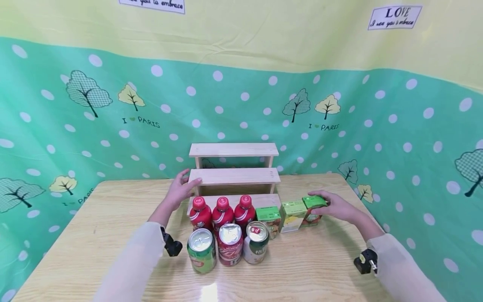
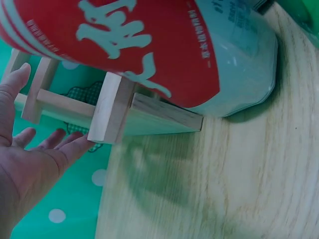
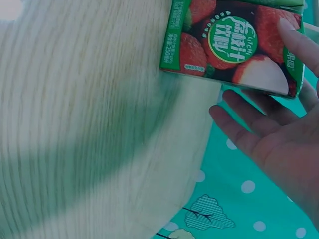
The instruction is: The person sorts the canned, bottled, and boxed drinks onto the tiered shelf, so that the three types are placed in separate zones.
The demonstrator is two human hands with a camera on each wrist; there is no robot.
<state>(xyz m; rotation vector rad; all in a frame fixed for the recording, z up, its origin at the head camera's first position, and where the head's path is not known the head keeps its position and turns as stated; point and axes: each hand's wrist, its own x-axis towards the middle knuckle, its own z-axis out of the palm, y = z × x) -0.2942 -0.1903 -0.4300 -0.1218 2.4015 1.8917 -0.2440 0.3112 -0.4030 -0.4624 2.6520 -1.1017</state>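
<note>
Left hand point(image 1: 182, 189) — fingers spread, at left end of wooden stepped shelf point(image 1: 234, 176); red bottles point(image 1: 223, 214) on desk point(image 1: 124, 209) before shelf, cans point(image 1: 230, 243) nearer; green carton point(image 1: 268, 213), yellow carton point(image 1: 293, 214); litchi carton point(image 1: 313, 203) rightmost — right hand point(image 1: 335, 204) pinching it

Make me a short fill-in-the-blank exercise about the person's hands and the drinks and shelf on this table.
1. The person's right hand grips a green-and-red cardboard carton, the rightmost of ____ in its row.
2. The person's left hand is at one end of a pale stepped shelf made of ____.
3. The leftmost cylindrical metal can is mainly ____.
4. The three red plastic bottles have caps coloured ____.

Missing words: three; wood; green; red.
</note>
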